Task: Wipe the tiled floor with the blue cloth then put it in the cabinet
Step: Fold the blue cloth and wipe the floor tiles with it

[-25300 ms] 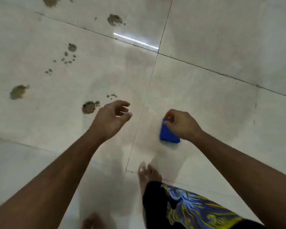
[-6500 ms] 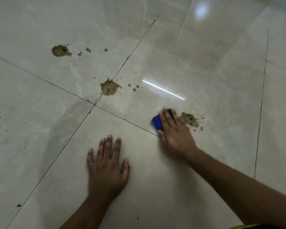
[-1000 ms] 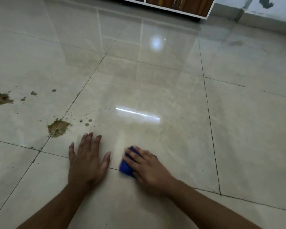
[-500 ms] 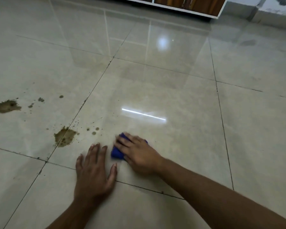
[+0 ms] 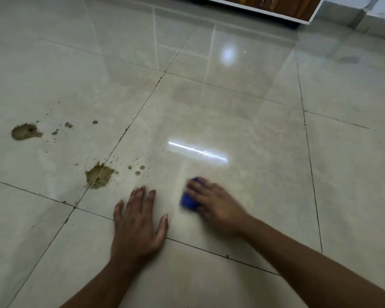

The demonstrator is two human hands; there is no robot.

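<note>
While the left hand (image 5: 136,227) lies flat on the glossy beige tiled floor (image 5: 242,112) with its fingers straight and slightly spread, the right hand (image 5: 216,207) presses down on a small, folded blue cloth (image 5: 188,201) just to its right. Blur hides the right hand's grip; its fingers seem laid over the cloth rather than curled round it, with blue showing at their tips and at the left edge. Two olive-brown splashes of dirt mark the tiles to the left, the nearer one (image 5: 99,175) on a grout line, the farther one (image 5: 25,131) well apart. At the top edge stands a white-framed cabinet with brown wooden doors (image 5: 276,6).
</note>
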